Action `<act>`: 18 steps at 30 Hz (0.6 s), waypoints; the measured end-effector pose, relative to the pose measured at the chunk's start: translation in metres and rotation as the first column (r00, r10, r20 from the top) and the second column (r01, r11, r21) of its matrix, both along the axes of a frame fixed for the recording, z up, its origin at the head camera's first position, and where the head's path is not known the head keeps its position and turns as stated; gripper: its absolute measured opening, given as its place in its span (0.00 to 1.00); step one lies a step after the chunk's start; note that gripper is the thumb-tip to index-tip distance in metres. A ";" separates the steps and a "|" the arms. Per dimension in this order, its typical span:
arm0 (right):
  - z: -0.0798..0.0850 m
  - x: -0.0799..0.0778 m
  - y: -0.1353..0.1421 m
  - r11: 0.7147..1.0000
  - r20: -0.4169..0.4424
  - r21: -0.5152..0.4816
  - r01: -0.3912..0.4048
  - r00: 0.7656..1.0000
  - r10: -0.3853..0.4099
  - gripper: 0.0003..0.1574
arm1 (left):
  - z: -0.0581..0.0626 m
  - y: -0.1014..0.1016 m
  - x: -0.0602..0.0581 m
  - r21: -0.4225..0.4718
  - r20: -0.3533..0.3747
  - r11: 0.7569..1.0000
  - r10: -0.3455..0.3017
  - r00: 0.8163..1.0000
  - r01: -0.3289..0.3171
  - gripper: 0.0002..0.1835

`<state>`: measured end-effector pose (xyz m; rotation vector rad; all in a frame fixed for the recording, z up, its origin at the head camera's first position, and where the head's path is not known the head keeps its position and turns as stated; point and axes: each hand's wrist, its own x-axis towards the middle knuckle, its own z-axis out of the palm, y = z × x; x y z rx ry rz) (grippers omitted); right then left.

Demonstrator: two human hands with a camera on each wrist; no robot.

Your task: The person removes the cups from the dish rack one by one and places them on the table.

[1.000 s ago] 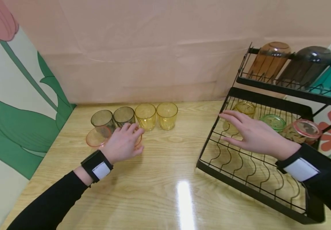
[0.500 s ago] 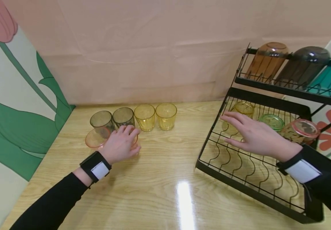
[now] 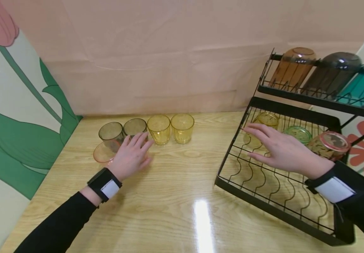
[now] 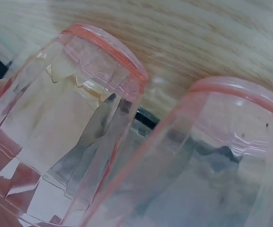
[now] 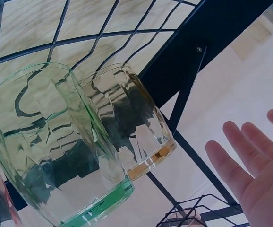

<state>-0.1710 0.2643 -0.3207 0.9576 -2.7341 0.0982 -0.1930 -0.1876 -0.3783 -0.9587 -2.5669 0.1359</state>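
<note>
1. Head view: at eight o'clock, a faceted, transparent pink tumbler [image 4: 61,142] is mostly hidden by the left hand [image 3: 130,154], fingers loosely apart; contact cannot be told.
2. At six o'clock in the left wrist view, it is cut off.
3. At three o'clock, the right hand [image 3: 277,151] is held, fingers apart, over a black wire rack [image 3: 248,196].
4. There, a clear yellow glass [image 3: 266,120], a clear green glass [image 3: 299,134] and a clear pink glass [image 3: 329,147] are contained.

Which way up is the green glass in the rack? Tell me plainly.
The green glass is upside down: the right wrist view shows its thin rim toward the rack's wires, its thick green base away.
</note>
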 end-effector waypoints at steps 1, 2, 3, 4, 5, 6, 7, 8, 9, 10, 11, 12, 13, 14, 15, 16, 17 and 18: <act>0.000 0.000 0.000 1.000 -0.001 0.002 0.002 1.000 -0.002 0.46 | 0.000 -0.001 -0.001 -0.002 -0.001 1.000 0.005 1.000 -0.005 0.31; -0.001 0.000 0.001 1.000 -0.003 0.003 0.004 1.000 -0.004 0.46 | 0.000 -0.001 -0.002 -0.004 0.000 1.000 0.009 1.000 -0.009 0.31; -0.001 0.000 0.001 1.000 -0.004 0.001 0.004 1.000 -0.004 0.46 | 0.000 -0.002 -0.003 -0.005 0.001 1.000 0.012 1.000 -0.012 0.32; -0.001 0.000 0.001 1.000 -0.003 0.001 0.005 1.000 -0.005 0.46 | -0.001 -0.003 -0.004 -0.009 0.001 1.000 0.017 1.000 -0.017 0.32; -0.001 0.000 0.002 1.000 -0.003 0.000 0.007 1.000 -0.007 0.46 | -0.001 -0.003 -0.005 -0.009 0.002 1.000 0.019 1.000 -0.019 0.33; -0.001 0.000 0.002 1.000 -0.001 0.000 0.009 1.000 -0.009 0.46 | -0.001 -0.004 -0.006 -0.011 0.002 1.000 0.021 1.000 -0.021 0.33; -0.001 0.000 0.002 1.000 -0.001 -0.001 0.009 1.000 -0.009 0.46 | -0.001 -0.004 -0.007 -0.010 0.005 1.000 0.023 1.000 -0.023 0.33; 0.000 0.000 0.002 1.000 -0.004 -0.001 0.006 1.000 -0.006 0.46 | -0.001 -0.004 -0.008 -0.009 0.007 1.000 0.024 1.000 -0.024 0.34; 0.000 -0.001 0.002 1.000 -0.011 0.001 0.002 1.000 -0.002 0.46 | -0.002 -0.004 -0.008 -0.005 0.008 1.000 0.025 1.000 -0.025 0.34; 0.001 -0.002 0.002 1.000 -0.017 0.004 -0.001 1.000 0.001 0.46 | -0.002 -0.004 -0.009 -0.002 0.009 1.000 0.028 1.000 -0.028 0.34; 0.001 -0.003 0.002 1.000 -0.027 0.009 -0.004 1.000 0.004 0.46 | -0.001 -0.004 -0.008 0.006 0.013 1.000 0.028 1.000 -0.029 0.35; 0.002 -0.004 0.003 1.000 -0.037 0.014 -0.007 0.999 0.008 0.46 | -0.001 -0.003 -0.008 0.011 0.014 0.999 0.030 0.999 -0.030 0.35; 0.003 -0.006 0.003 1.000 -0.047 0.021 -0.004 0.999 0.005 0.46 | -0.001 -0.002 -0.007 0.019 0.016 0.999 0.031 0.999 -0.031 0.35; 0.004 -0.008 0.003 1.000 -0.052 0.031 0.006 0.999 -0.004 0.46 | -0.001 0.000 -0.006 0.026 0.019 0.999 0.032 0.999 -0.032 0.36; 0.005 -0.010 0.003 0.999 -0.054 0.044 0.020 0.998 -0.017 0.47 | 0.000 0.002 -0.005 0.034 0.017 0.999 0.029 0.999 -0.030 0.36; 0.007 -0.013 0.003 0.998 -0.049 0.055 0.039 0.998 -0.036 0.49 | 0.000 0.005 -0.003 0.045 0.013 0.999 0.024 1.000 -0.025 0.36; 0.009 -0.016 0.004 0.996 -0.043 0.067 0.062 0.997 -0.059 0.50 | 0.001 0.008 -0.001 0.059 0.013 0.998 0.016 1.000 -0.017 0.36; 0.010 -0.020 0.005 0.993 -0.034 0.081 0.091 0.996 -0.088 0.52 | 0.002 0.012 0.001 0.072 0.011 0.997 0.008 1.000 -0.009 0.36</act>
